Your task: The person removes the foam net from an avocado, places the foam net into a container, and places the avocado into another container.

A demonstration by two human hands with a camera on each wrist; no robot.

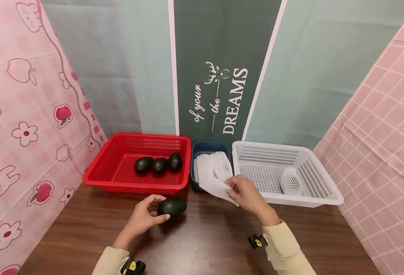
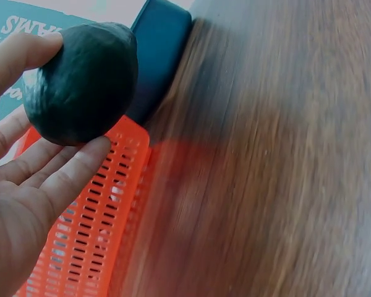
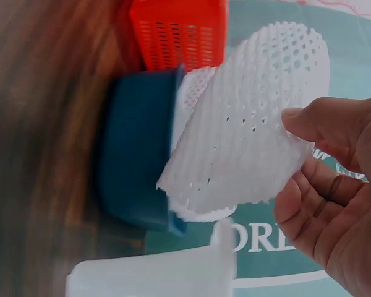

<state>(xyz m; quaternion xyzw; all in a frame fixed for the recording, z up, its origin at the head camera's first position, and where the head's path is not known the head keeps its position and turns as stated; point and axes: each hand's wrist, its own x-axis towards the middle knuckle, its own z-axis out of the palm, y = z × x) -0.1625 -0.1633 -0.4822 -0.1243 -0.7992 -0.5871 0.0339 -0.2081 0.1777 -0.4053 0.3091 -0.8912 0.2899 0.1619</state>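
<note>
My left hand (image 1: 145, 217) grips a dark green avocado (image 1: 172, 207) between thumb and fingers, in front of the red basket. In the left wrist view the avocado (image 2: 86, 83) fills the space between thumb and fingertips. With thumb and fingers my right hand (image 1: 248, 194) pinches a white foam net sleeve (image 1: 215, 187) at the front of the blue bin. The right wrist view has this sleeve (image 3: 253, 117) hanging flattened from the pinch. More foam net sleeves (image 1: 221, 163) lie in the blue bin (image 1: 192, 173), partly covered by the held one.
The red basket (image 1: 102, 183) at the left holds three avocados (image 1: 159, 165). At the right, a white basket (image 1: 256, 183) contains one item in a foam net (image 1: 291, 182). Printed cloths (image 1: 147, 68) hang behind and at both sides of the wooden table (image 1: 202, 244).
</note>
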